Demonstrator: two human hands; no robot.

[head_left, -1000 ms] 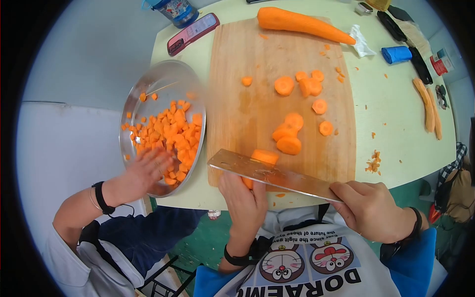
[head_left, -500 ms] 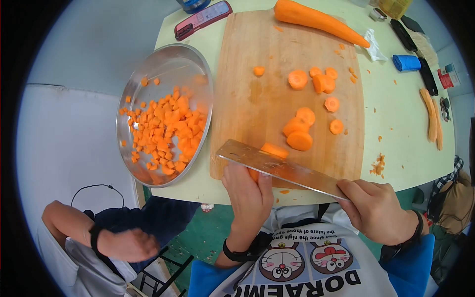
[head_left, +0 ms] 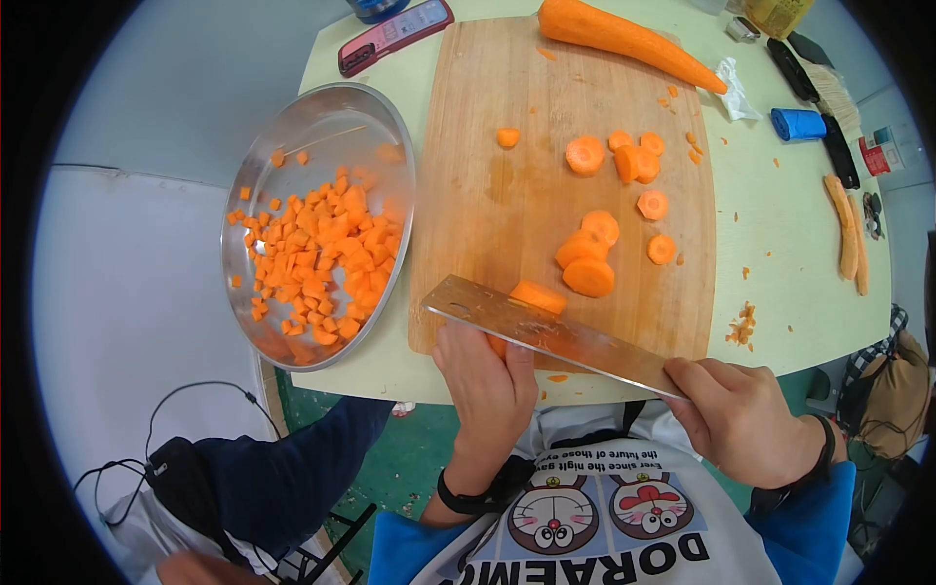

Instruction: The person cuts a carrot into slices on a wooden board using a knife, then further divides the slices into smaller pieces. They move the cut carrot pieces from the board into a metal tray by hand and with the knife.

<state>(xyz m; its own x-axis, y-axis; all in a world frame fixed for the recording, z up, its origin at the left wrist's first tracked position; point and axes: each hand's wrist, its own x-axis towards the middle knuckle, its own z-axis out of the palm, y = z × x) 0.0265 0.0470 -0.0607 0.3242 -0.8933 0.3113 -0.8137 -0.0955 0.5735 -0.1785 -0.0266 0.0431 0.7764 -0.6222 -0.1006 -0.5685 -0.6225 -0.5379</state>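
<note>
The right hand (head_left: 746, 419) was closed around the handle end of the cleaver (head_left: 575, 339). The left hand (head_left: 487, 390), nearer to the carrot piece (head_left: 538, 296), had thumb and fingers pinched around its near part, fingertips partly hidden by the blade. From the right grip, the piece lay leftward and farther out on the cutting board (head_left: 468, 195), crossing beneath the blade; its exposed far part ran roughly parallel to the blade. There was one cleaver and one whole carrot (head_left: 629, 44) at the far edge. About eleven loose carrot slices (head_left: 588, 277) lay beyond the blade, overlaps blurring the count. Left of both hands, one metal pan (head_left: 331, 115) held carrot chunks (head_left: 312, 244) too crowded to count.
</note>
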